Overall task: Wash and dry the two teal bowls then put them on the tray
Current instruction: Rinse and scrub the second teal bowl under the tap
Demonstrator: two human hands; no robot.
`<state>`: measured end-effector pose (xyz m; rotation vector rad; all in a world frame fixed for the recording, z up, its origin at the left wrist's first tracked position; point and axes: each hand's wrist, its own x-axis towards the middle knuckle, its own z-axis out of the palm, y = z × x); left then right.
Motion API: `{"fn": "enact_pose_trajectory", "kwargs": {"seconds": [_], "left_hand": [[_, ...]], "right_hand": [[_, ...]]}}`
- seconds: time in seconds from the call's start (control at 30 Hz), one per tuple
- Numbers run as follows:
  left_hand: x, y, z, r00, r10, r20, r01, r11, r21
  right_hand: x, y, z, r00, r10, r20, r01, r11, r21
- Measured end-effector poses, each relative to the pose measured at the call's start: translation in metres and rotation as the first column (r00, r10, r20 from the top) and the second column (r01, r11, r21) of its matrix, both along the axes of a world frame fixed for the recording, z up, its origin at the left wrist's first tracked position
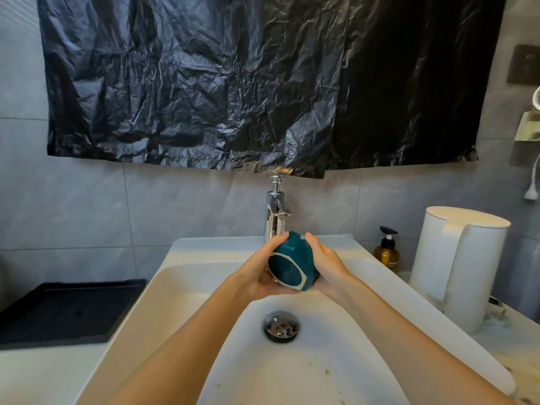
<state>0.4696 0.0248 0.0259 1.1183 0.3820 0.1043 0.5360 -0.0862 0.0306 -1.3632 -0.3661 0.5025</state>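
Note:
A teal bowl is held over the white sink, just below the chrome tap. Its base with a pale unglazed ring faces me and its mouth points toward the tap. My left hand grips it from the left and underneath. My right hand curls round its right side, fingertips on the rim. The black tray lies on the counter to the left of the sink, with nothing on it. A second teal bowl is not visible.
A drain plug sits in the basin, with some yellowish specks near the front. An amber soap pump bottle and a tall white kettle stand to the right. Black plastic sheeting covers the wall above the tap.

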Motion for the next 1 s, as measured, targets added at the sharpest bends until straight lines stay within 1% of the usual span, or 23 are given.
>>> {"fn": "enact_pose_trajectory", "kwargs": {"seconds": [0.07,0.13,0.2,0.27,0.33,0.4,0.43,0.47,0.53,0.57,0.6,0.63,0.67,0.73,0.8,0.87,0.9,0.93,1.0], "left_hand": [[0.002,-0.004,-0.001,0.999,0.041,0.011,-0.041,0.999,-0.016],[0.005,-0.006,-0.001,0.994,0.104,0.023,-0.104,0.995,0.007],[0.005,-0.008,0.001,0.977,0.208,0.039,-0.211,0.974,0.082],[0.006,-0.01,0.003,0.952,0.294,0.08,-0.302,0.944,0.13],[0.006,-0.012,0.005,0.93,0.337,0.15,-0.359,0.919,0.164],[0.007,-0.013,0.002,0.902,0.368,0.227,-0.422,0.866,0.27],[0.008,-0.013,-0.001,0.889,0.378,0.256,-0.449,0.829,0.333],[0.009,-0.013,-0.004,0.877,0.387,0.285,-0.475,0.79,0.389],[0.01,-0.013,-0.012,0.85,0.401,0.343,-0.526,0.693,0.494],[0.01,-0.013,-0.016,0.845,0.392,0.365,-0.535,0.655,0.534],[0.01,-0.013,-0.018,0.849,0.371,0.377,-0.528,0.646,0.552],[0.009,-0.014,-0.018,0.863,0.345,0.369,-0.502,0.666,0.552],[0.009,-0.012,-0.017,0.886,0.319,0.335,-0.458,0.707,0.538],[0.012,-0.007,-0.011,0.919,0.313,0.238,-0.392,0.78,0.487],[0.012,-0.002,-0.001,0.938,0.323,0.13,-0.348,0.86,0.373],[0.01,0.0,0.005,0.962,0.267,0.049,-0.272,0.936,0.225],[0.009,0.0,0.006,0.968,0.249,0.034,-0.251,0.947,0.201],[0.008,-0.003,0.006,0.97,0.241,0.033,-0.243,0.946,0.213],[0.012,-0.007,0.002,0.961,0.261,0.091,-0.276,0.899,0.339]], "right_hand": [[0.001,-0.001,-0.001,0.997,-0.007,0.072,0.01,0.999,-0.046],[-0.002,0.001,-0.001,0.988,-0.019,0.154,0.034,0.995,-0.097],[-0.005,0.004,0.0,0.972,-0.025,0.235,0.061,0.987,-0.148],[-0.008,0.006,0.002,0.954,-0.047,0.295,0.099,0.982,-0.161],[-0.007,0.009,0.005,0.915,-0.098,0.391,0.178,0.968,-0.174],[-0.006,0.011,0.009,0.884,-0.133,0.448,0.244,0.949,-0.199],[-0.006,0.013,0.009,0.89,-0.139,0.434,0.247,0.948,-0.202],[-0.006,0.015,0.009,0.913,-0.135,0.385,0.225,0.954,-0.198],[-0.009,0.018,0.008,0.972,-0.097,0.214,0.141,0.969,-0.202],[-0.009,0.019,0.007,0.988,-0.077,0.138,0.103,0.976,-0.194],[-0.008,0.02,0.005,0.995,-0.06,0.082,0.074,0.981,-0.179],[-0.007,0.019,0.004,0.997,-0.05,0.054,0.058,0.985,-0.161],[-0.007,0.017,0.003,0.998,-0.04,0.049,0.047,0.988,-0.147],[-0.001,0.014,0.001,0.995,-0.039,0.095,0.051,0.99,-0.133],[0.005,0.011,-0.002,0.99,-0.023,0.137,0.039,0.993,-0.115],[0.006,0.009,-0.003,0.986,-0.017,0.165,0.034,0.995,-0.098],[0.007,0.008,-0.003,0.985,-0.032,0.17,0.049,0.994,-0.097],[0.008,0.009,-0.004,0.985,-0.056,0.163,0.072,0.993,-0.095],[0.009,0.01,-0.006,0.986,-0.106,0.131,0.118,0.989,-0.087]]}}
